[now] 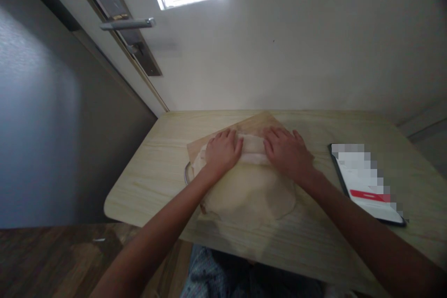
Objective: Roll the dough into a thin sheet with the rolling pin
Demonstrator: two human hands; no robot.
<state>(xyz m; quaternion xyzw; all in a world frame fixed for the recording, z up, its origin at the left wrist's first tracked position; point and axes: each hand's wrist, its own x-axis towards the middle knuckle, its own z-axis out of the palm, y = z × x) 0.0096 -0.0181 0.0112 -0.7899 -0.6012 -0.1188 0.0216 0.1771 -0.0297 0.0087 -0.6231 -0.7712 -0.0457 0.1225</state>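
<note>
A thin, pale dough sheet [249, 195] lies spread over a wooden board [256, 123] and droops past its near edge. Across the sheet, between my hands, runs a pale raised band [254, 158]; whether it is a rolled fold of dough or something under it, I cannot tell. My left hand [224, 151] rests on the left end of this band, fingers stretched forward, thumb pointing inward. On the right end, my right hand [287, 151] lies palm down in the same way, its fingers extended. Both palms hide the ends of the band.
Beneath the board is a light wood table [146, 167]. A metal ring handle [186, 174] sticks out at the board's left. A phone-like device [366, 186] with a lit screen lies to the right. Behind stands a white door [296, 65] with a lever handle [129, 23].
</note>
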